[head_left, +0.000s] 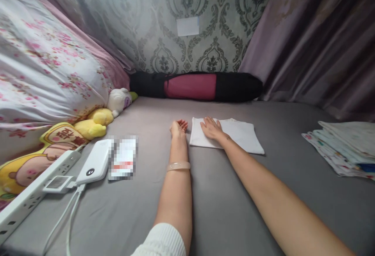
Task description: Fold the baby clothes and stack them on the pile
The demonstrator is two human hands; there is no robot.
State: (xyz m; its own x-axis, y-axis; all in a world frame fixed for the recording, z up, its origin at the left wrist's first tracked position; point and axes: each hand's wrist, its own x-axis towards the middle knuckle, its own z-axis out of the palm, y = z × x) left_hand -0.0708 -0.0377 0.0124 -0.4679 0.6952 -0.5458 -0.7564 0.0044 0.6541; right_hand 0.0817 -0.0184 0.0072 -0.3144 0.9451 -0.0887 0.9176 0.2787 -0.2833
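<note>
A folded white cloth (pixel 241 133) lies flat on the grey sheet (pixel 211 193) in front of me. My right hand (pixel 212 129) rests palm down on the cloth's left part, fingers stretched out. Just left of the cloth's left edge is my left hand (pixel 178 128), turned on its side with the palm partly upward. Its fingers are loosely bent, nothing shows in them, and it is apart from the cloth. A pale bangle (pixel 178 166) circles the left wrist.
At right sits a stack of folded cloths (pixel 348 146). Leftward are a white power bank (pixel 95 162) with cables, a power strip (pixel 32 193), a pixelated object (pixel 123 158) and plush toys (pixel 96 123). A long black and pink bag (pixel 190 86) lies along the wall.
</note>
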